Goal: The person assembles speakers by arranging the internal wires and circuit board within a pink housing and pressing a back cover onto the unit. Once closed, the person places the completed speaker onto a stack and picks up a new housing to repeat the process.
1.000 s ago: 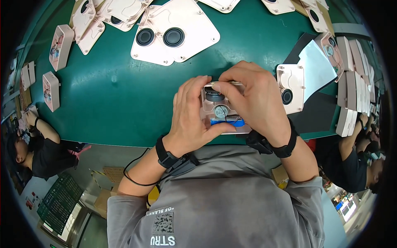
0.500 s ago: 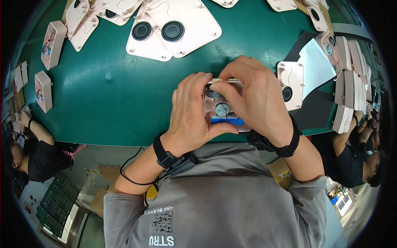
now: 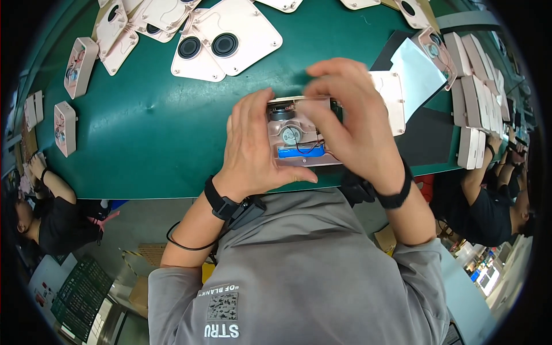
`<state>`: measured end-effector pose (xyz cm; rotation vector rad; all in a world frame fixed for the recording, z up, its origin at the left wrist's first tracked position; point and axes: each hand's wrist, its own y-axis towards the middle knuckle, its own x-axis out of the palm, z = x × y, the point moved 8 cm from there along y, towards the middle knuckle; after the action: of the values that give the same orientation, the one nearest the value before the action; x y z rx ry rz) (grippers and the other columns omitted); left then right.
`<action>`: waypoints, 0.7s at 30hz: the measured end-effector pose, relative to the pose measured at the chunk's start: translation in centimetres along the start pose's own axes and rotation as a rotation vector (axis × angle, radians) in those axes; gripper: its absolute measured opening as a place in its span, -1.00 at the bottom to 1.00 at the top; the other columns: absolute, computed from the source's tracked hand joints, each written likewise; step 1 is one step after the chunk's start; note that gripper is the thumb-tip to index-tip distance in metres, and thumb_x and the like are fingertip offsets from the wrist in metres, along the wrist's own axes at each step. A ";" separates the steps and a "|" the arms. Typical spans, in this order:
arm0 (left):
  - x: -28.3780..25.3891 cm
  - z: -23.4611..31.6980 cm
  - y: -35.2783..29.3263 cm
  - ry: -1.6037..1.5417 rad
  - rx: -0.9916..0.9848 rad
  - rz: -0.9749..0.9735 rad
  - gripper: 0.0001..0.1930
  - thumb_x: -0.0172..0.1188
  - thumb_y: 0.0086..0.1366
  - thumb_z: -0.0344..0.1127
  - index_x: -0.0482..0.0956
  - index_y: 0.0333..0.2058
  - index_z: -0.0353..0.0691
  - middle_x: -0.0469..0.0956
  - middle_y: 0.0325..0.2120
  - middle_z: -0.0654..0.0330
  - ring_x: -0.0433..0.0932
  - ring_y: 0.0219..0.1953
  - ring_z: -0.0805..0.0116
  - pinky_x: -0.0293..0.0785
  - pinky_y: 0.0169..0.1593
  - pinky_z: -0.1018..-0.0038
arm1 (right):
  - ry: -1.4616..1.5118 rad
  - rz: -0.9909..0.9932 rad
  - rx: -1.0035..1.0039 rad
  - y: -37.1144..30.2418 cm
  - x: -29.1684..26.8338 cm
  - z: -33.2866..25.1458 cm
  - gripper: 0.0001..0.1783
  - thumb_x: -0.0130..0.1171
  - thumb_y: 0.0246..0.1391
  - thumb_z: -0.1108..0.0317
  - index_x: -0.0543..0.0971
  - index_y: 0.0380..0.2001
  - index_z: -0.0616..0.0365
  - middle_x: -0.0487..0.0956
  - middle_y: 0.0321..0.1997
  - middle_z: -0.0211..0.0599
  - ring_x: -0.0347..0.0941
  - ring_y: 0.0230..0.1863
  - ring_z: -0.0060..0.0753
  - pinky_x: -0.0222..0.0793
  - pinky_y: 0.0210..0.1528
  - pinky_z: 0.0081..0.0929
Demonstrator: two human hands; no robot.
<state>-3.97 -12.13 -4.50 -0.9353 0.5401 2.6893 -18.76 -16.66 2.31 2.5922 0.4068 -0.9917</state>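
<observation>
An opened pale pink plastic speaker housing (image 3: pixel 313 162) sits on the table in front of me. Inside it are a dark round speaker driver (image 3: pixel 282 112), a silvery disc-shaped part (image 3: pixel 291 135) with thin red and black wires, and a blue cylindrical battery (image 3: pixel 301 151). My left hand (image 3: pixel 244 141) clasps the housing's left side, fingers at the far edge and thumb along the near edge. Over the right side is my right hand (image 3: pixel 359 115), lifted and blurred, its fingers apart with nothing visible in them. It partly hides the housing's right end.
Flat pale panels with black speakers (image 3: pixel 225 44) lie at the far side of the green table (image 3: pixel 144 161). Two small open housings (image 3: pixel 65 129) stand at left. At right are a pale panel (image 3: pixel 391 100), a light-blue sheet (image 3: pixel 415 75), black sheets and stacked housings (image 3: pixel 474 103). Co-workers sit at both sides.
My right hand has come off the housing's far edge and shifted, its fingers spreading. More of the housing's inside now shows. The left hand keeps its hold; the whole view has shifted slightly.
</observation>
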 end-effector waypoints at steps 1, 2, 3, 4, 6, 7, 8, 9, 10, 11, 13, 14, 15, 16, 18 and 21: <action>-0.1 0.0 0.0 -0.002 0.003 -0.018 0.44 0.50 -0.16 0.57 0.10 0.44 -0.40 0.32 0.29 -0.21 0.33 0.30 -0.26 0.22 0.34 -0.07 | -0.051 0.019 -0.028 -1.1 -0.9 -0.9 -0.79 0.45 0.01 0.35 0.65 -0.36 0.23 0.61 0.06 -0.10 0.47 0.17 0.07 0.43 0.15 -0.11; 0.0 0.1 0.2 -0.009 0.013 -0.040 0.44 0.48 -0.14 0.58 0.09 0.45 -0.41 0.31 0.31 -0.22 0.31 0.31 -0.28 0.20 0.36 -0.08 | -0.108 0.045 -0.050 -2.0 -1.6 -1.7 -0.79 0.46 -0.02 0.36 0.66 -0.35 0.22 0.59 0.14 -0.09 0.43 0.25 0.10 0.40 0.22 -0.08; 0.0 0.0 0.2 -0.008 0.020 -0.038 0.44 0.48 -0.14 0.58 0.09 0.45 -0.41 0.31 0.31 -0.22 0.31 0.31 -0.28 0.20 0.36 -0.08 | -0.112 0.050 -0.053 -2.7 -1.6 -2.2 -0.79 0.46 -0.02 0.36 0.66 -0.35 0.22 0.59 0.14 -0.09 0.43 0.25 0.10 0.40 0.22 -0.08; -0.1 -0.2 0.1 -0.040 0.037 -0.013 0.38 0.47 -0.06 0.54 0.08 0.45 -0.42 0.28 0.33 -0.24 0.29 0.34 -0.29 0.18 0.38 -0.10 | -0.179 0.009 -0.063 -3.4 -0.8 -2.6 -0.79 0.46 -0.05 0.38 0.67 -0.35 0.21 0.57 0.17 -0.09 0.40 0.28 0.12 0.38 0.25 -0.05; -0.2 0.0 -0.2 -0.103 0.071 0.028 0.27 0.45 0.09 0.44 0.08 0.46 -0.42 0.23 0.38 -0.28 0.24 0.38 -0.32 0.13 0.42 -0.13 | -0.310 -0.070 -0.074 -4.8 0.8 -3.1 -0.77 0.46 -0.11 0.40 0.69 -0.34 0.21 0.53 0.25 -0.08 0.36 0.35 0.16 0.34 0.30 0.01; 0.0 0.2 -0.3 -0.098 0.074 0.029 0.27 0.45 0.09 0.44 0.08 0.46 -0.42 0.23 0.38 -0.28 0.24 0.38 -0.32 0.13 0.42 -0.13 | -0.308 -0.066 -0.077 -5.1 1.2 -3.1 -0.77 0.46 -0.11 0.40 0.69 -0.34 0.21 0.53 0.25 -0.08 0.36 0.35 0.16 0.34 0.30 0.01; 0.1 0.8 -0.3 -0.038 0.083 0.083 0.18 0.43 0.17 0.34 0.08 0.46 -0.42 0.23 0.39 -0.27 0.22 0.40 -0.32 0.11 0.43 -0.13 | -0.320 -0.041 -0.081 -5.5 1.6 -3.0 -0.77 0.46 -0.13 0.41 0.69 -0.34 0.21 0.52 0.27 -0.07 0.34 0.36 0.17 0.31 0.33 0.03; 0.2 1.4 -0.3 0.023 0.091 0.137 0.09 0.40 0.24 0.24 0.09 0.46 -0.42 0.22 0.40 -0.27 0.21 0.42 -0.31 0.09 0.44 -0.13 | -0.332 -0.016 -0.084 -5.8 1.8 -2.9 -0.77 0.47 -0.14 0.42 0.70 -0.34 0.22 0.51 0.29 -0.07 0.33 0.37 0.17 0.29 0.35 0.06; 0.1 1.9 -0.3 0.079 0.103 0.191 0.01 0.38 0.32 0.14 0.09 0.46 -0.42 0.22 0.42 -0.26 0.20 0.43 -0.31 0.07 0.46 -0.14 | -0.349 0.010 -0.084 -6.1 1.7 -2.8 -0.77 0.47 -0.15 0.43 0.71 -0.35 0.22 0.50 0.31 -0.06 0.32 0.38 0.17 0.26 0.37 0.08; 0.1 2.0 -0.1 0.079 0.109 0.189 0.01 0.38 0.32 0.14 0.09 0.46 -0.42 0.22 0.42 -0.26 0.20 0.43 -0.31 0.07 0.46 -0.14 | -0.351 0.015 -0.083 -6.3 1.6 -2.7 -0.77 0.47 -0.15 0.43 0.71 -0.35 0.22 0.50 0.31 -0.06 0.32 0.38 0.17 0.26 0.37 0.08; 0.4 1.9 0.8 0.070 0.094 0.112 -0.09 0.34 0.34 -0.02 0.11 0.45 -0.40 0.26 0.41 -0.20 0.20 0.44 -0.30 0.07 0.47 -0.12 | -0.308 -0.014 -0.096 -6.6 1.5 -2.5 -0.80 0.46 -0.13 0.45 0.72 -0.37 0.23 0.48 0.33 -0.04 0.31 0.40 0.17 0.28 0.38 0.08; 0.7 1.8 1.1 0.066 0.086 0.073 -0.14 0.33 0.36 -0.10 0.11 0.45 -0.39 0.28 0.41 -0.17 0.20 0.44 -0.29 0.07 0.47 -0.11 | -0.287 -0.029 -0.102 -6.7 1.5 -2.4 -0.82 0.46 -0.13 0.46 0.72 -0.37 0.24 0.47 0.34 -0.03 0.31 0.41 0.18 0.28 0.38 0.08; 0.6 1.7 1.2 0.067 0.087 0.070 -0.14 0.33 0.36 -0.10 0.11 0.45 -0.39 0.28 0.41 -0.17 0.20 0.44 -0.29 0.07 0.47 -0.11 | -0.285 -0.026 -0.101 -6.6 1.4 -2.2 -0.82 0.46 -0.13 0.46 0.72 -0.37 0.24 0.47 0.34 -0.03 0.31 0.41 0.18 0.28 0.38 0.08; 0.7 1.5 1.2 0.018 0.085 0.045 -0.15 0.35 0.33 -0.14 0.13 0.45 -0.38 0.31 0.39 -0.14 0.21 0.44 -0.29 0.09 0.47 -0.10 | -0.244 -0.021 -0.093 -6.5 1.2 -1.9 -0.82 0.46 -0.11 0.47 0.72 -0.36 0.24 0.46 0.35 -0.03 0.30 0.41 0.18 0.29 0.38 0.07; 0.9 1.3 1.2 -0.083 0.079 -0.006 -0.15 0.39 0.28 -0.23 0.17 0.43 -0.34 0.37 0.36 -0.07 0.23 0.43 -0.27 0.12 0.46 -0.08 | -0.164 -0.012 -0.077 -6.3 0.8 -1.5 -0.83 0.45 -0.09 0.48 0.73 -0.34 0.23 0.45 0.37 -0.04 0.29 0.42 0.18 0.32 0.37 0.05; 0.7 1.4 1.1 -0.075 0.084 -0.035 -0.15 0.44 0.20 -0.31 0.20 0.40 -0.31 0.40 0.33 -0.04 0.26 0.41 -0.26 0.17 0.44 -0.06 | -0.148 -0.043 -0.068 -6.4 0.6 -1.3 -0.84 0.45 -0.06 0.49 0.73 -0.34 0.22 0.45 0.37 -0.05 0.30 0.42 0.18 0.35 0.36 0.02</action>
<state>-5.67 -12.46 -3.67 -0.8099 0.6105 2.6365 -20.02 -10.23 1.48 2.4395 0.4507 -1.1553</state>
